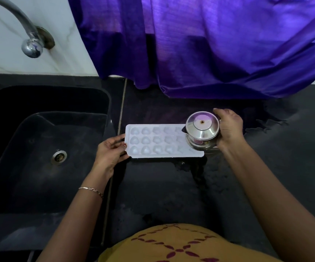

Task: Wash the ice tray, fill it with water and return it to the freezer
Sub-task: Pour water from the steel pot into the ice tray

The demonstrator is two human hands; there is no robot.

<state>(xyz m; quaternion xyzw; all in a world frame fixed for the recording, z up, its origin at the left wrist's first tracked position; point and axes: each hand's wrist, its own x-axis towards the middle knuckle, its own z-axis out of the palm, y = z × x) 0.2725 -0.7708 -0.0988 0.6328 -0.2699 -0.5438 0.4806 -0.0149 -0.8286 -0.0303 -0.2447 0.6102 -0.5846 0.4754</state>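
A white ice tray (152,141) with heart-shaped cells lies flat on the dark counter, just right of the sink. My left hand (111,152) grips its left end. My right hand (228,128) holds a small steel pot (202,132) tipped on its side over the tray's right end, its base facing the camera and its mouth pointing down toward the cells. The pot hides the tray's far right cells. Whether water is flowing I cannot tell.
A black sink (45,148) with a steel drain (58,157) fills the left. A chrome tap (30,44) juts from the white wall above it. A purple curtain (209,44) hangs onto the counter's back. Water is spilled on the counter (196,171) in front of the tray.
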